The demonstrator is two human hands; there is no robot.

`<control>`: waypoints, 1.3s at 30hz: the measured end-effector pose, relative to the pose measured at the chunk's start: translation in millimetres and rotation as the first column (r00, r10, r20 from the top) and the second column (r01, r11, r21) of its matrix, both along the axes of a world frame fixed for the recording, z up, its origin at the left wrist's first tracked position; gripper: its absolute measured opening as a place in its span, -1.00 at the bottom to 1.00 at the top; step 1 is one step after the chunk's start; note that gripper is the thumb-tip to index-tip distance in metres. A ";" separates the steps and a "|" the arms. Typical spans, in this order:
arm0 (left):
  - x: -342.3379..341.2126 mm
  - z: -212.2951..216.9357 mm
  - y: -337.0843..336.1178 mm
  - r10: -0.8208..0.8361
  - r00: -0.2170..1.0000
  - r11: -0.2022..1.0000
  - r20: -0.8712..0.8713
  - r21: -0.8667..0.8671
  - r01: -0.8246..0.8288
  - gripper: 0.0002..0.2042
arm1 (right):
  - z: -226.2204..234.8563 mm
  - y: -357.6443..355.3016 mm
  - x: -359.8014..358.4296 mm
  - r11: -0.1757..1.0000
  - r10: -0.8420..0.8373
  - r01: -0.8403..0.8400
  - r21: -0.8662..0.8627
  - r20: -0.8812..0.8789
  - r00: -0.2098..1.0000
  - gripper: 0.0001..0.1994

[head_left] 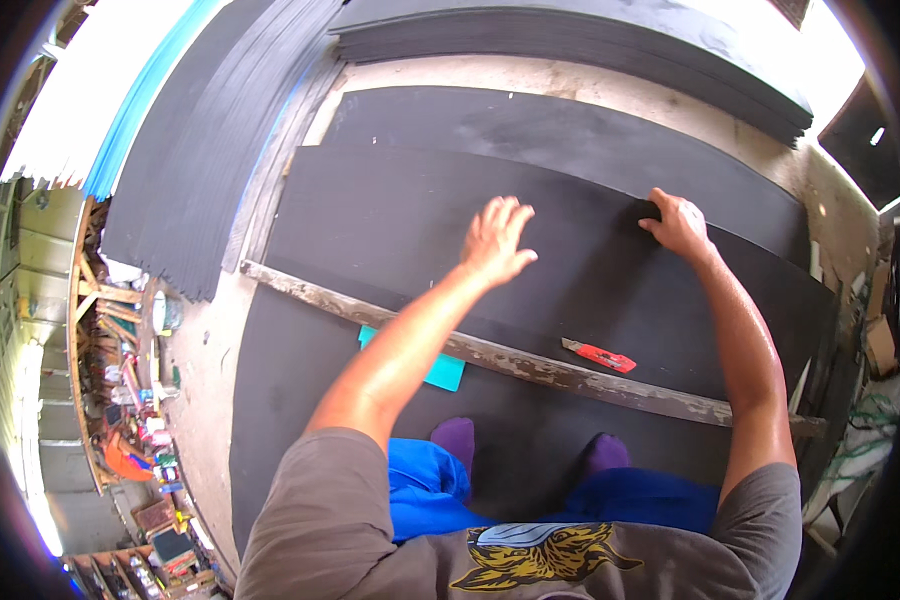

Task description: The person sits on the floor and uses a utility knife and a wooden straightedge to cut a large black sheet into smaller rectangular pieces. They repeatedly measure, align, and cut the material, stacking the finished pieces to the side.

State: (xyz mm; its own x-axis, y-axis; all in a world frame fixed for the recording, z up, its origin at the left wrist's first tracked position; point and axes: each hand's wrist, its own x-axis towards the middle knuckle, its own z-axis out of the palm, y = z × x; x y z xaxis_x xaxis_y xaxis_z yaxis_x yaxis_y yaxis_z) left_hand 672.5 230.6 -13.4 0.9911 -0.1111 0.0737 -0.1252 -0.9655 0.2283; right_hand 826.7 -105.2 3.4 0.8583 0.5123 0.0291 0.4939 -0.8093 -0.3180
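A large black sheet (390, 215) lies in front of me over other black sheets. At its far edge my right hand (680, 225) is closed, fingers and thumb curled about the rim. My left hand (497, 242) is open with its fingers spread, over the middle of the same sheet; whether its palm presses on it I cannot tell. A red utility knife (602, 356), blade pointing left, rests on the sheet between my forearms. Just nearer to me, a long, worn, flaking straight bar (570, 373) runs crosswise. A turquoise flat piece (446, 373) sticks out from under it, partly behind my left forearm.
Tall stacks of black sheets (210, 120) stand at the left, and another stack (570, 38) lies along the far side. A bright blue layer (145, 105) edges the left stack. Cluttered shelves (135, 400) line the far left. My purple-socked feet (607, 455) are on the near black sheet.
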 end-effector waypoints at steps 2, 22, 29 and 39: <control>34.0 26.5 5.1 -0.015 1.000 0.992 -0.003 0.123 0.015 -0.07 | 31.3 -4.7 -16.6 0.999 0.044 -0.043 -0.020 0.010 0.999 -0.62; -94.7 210.5 -15.5 -0.576 0.750 0.767 -0.326 0.104 0.634 -0.44 | 248.2 17.4 -168.7 0.757 0.541 -0.650 -0.070 -0.492 0.682 -0.52; -136.8 219.5 -15.6 -0.613 0.764 0.768 -0.202 0.071 0.636 -0.55 | 108.4 66.2 -30.9 0.806 0.391 -0.526 -0.272 -0.423 0.817 -0.26; -158.8 213.2 -20.2 -0.567 0.812 0.819 -0.140 0.007 0.574 -0.57 | -72.6 79.9 51.2 0.724 0.167 -0.336 -0.603 -0.319 0.933 0.51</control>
State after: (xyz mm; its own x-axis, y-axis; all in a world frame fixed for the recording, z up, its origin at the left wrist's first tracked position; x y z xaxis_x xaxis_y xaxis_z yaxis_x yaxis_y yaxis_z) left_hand 513.7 210.4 199.8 0.7489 -0.6594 -0.0662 -0.6301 -0.7394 0.2370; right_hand 877.9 -25.3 -69.2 0.6324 0.5339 -0.5612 0.6911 -0.7161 0.0975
